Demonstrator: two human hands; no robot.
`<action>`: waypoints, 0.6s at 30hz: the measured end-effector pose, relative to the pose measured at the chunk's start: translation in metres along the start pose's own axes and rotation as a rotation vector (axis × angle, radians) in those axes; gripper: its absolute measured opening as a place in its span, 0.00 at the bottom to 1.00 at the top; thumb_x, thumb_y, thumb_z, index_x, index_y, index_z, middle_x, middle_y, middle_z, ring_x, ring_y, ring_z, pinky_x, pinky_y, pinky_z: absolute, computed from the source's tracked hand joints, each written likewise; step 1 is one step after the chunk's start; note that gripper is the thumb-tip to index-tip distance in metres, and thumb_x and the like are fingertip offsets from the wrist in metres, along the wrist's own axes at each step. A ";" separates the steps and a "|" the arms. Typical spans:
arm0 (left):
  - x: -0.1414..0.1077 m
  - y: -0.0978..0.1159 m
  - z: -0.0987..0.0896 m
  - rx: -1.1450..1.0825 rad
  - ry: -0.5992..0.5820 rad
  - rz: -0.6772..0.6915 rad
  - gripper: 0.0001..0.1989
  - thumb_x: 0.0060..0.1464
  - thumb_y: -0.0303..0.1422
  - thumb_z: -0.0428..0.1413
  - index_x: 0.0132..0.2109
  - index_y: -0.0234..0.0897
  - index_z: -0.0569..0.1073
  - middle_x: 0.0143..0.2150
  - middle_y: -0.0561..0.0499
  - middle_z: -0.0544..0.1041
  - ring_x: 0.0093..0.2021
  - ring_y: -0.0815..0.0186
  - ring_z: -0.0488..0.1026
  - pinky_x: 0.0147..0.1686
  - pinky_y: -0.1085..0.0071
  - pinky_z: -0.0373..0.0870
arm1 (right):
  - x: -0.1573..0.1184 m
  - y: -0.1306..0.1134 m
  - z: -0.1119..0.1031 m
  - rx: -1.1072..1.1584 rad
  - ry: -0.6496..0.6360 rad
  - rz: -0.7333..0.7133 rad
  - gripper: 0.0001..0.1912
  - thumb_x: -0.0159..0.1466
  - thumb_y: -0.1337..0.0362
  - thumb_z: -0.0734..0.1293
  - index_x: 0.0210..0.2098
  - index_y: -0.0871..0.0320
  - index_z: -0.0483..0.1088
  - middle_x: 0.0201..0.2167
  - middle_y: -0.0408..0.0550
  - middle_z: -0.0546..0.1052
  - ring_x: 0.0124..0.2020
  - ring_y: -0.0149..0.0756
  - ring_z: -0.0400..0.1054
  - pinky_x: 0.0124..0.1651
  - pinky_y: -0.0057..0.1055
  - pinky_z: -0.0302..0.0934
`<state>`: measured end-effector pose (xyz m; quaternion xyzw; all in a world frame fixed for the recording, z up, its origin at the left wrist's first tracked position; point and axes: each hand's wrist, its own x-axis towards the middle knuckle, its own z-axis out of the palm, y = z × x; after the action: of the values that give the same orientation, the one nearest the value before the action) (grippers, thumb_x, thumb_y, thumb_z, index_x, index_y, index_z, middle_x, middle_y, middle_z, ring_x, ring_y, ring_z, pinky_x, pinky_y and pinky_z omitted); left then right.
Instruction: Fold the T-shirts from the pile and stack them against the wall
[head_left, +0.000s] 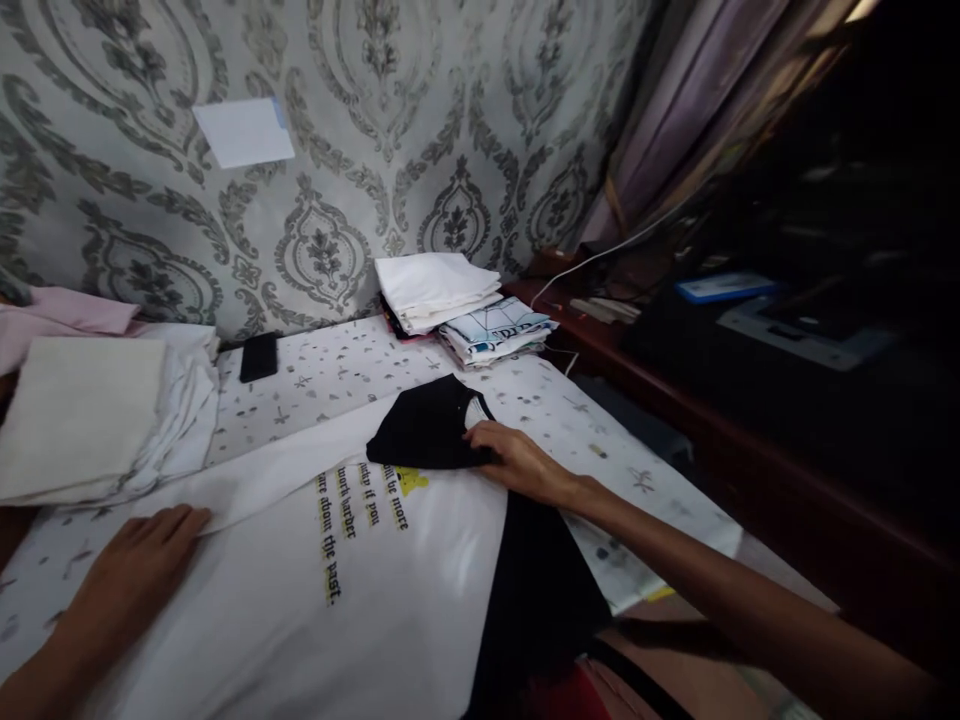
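Note:
A white shirt [420,580] with black sleeves and printed black and yellow lettering lies spread over the patterned white cloth. Its black part [424,425] at the top is folded over the white front. My right hand [517,462] pinches the edge of this black part near the neckline, fingers bent together. On the left, my left hand [146,560] rests flat on the shirt's white edge, fingers stretched out and holding nothing.
Folded clothes [82,420] are piled at the left, beside a black phone [259,357]. Two folded stacks, one white [435,285] and one printed [495,330], sit by the wall. A dark red wooden edge [720,430] and a thin white cable run along the right.

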<state>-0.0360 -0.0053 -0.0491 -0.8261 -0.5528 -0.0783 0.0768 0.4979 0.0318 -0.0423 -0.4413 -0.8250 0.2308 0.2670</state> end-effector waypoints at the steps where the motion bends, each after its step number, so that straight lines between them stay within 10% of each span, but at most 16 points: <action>1: -0.002 -0.002 0.000 0.009 0.000 0.003 0.19 0.55 0.36 0.44 0.43 0.62 0.77 0.45 0.53 0.82 0.47 0.47 0.78 0.45 0.49 0.73 | -0.003 0.000 0.001 0.006 0.017 0.024 0.07 0.59 0.70 0.65 0.37 0.56 0.69 0.46 0.52 0.77 0.45 0.40 0.73 0.46 0.37 0.67; 8: 0.000 -0.014 -0.012 0.019 0.076 -0.058 0.19 0.54 0.39 0.43 0.41 0.61 0.78 0.44 0.52 0.82 0.44 0.46 0.78 0.45 0.48 0.72 | -0.006 -0.009 -0.005 0.073 0.191 0.125 0.06 0.64 0.66 0.63 0.39 0.56 0.72 0.36 0.45 0.77 0.36 0.34 0.71 0.42 0.31 0.66; 11: 0.000 -0.005 -0.019 -0.038 0.020 -0.054 0.18 0.54 0.41 0.43 0.38 0.60 0.78 0.42 0.53 0.83 0.46 0.48 0.78 0.45 0.49 0.73 | -0.012 -0.009 -0.012 -0.043 0.073 0.092 0.11 0.61 0.71 0.62 0.40 0.56 0.72 0.40 0.48 0.77 0.40 0.36 0.72 0.46 0.33 0.66; 15: 0.013 0.035 -0.034 -0.212 -0.131 -0.070 0.15 0.56 0.49 0.48 0.43 0.58 0.77 0.45 0.56 0.82 0.47 0.52 0.78 0.47 0.55 0.74 | -0.017 -0.005 -0.025 -0.112 -0.152 0.017 0.24 0.57 0.77 0.60 0.50 0.54 0.72 0.52 0.50 0.76 0.53 0.39 0.70 0.55 0.37 0.64; 18: 0.043 0.089 -0.045 -0.427 -0.207 -0.096 0.20 0.60 0.51 0.49 0.51 0.49 0.74 0.51 0.52 0.80 0.50 0.54 0.76 0.47 0.61 0.74 | 0.000 -0.004 -0.031 -0.100 -0.080 0.050 0.26 0.60 0.76 0.59 0.54 0.55 0.72 0.51 0.51 0.78 0.50 0.38 0.72 0.54 0.36 0.64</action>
<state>0.0606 -0.0096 0.0007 -0.8001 -0.5672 -0.1119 -0.1602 0.5154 0.0343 -0.0159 -0.4650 -0.8343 0.2134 0.2053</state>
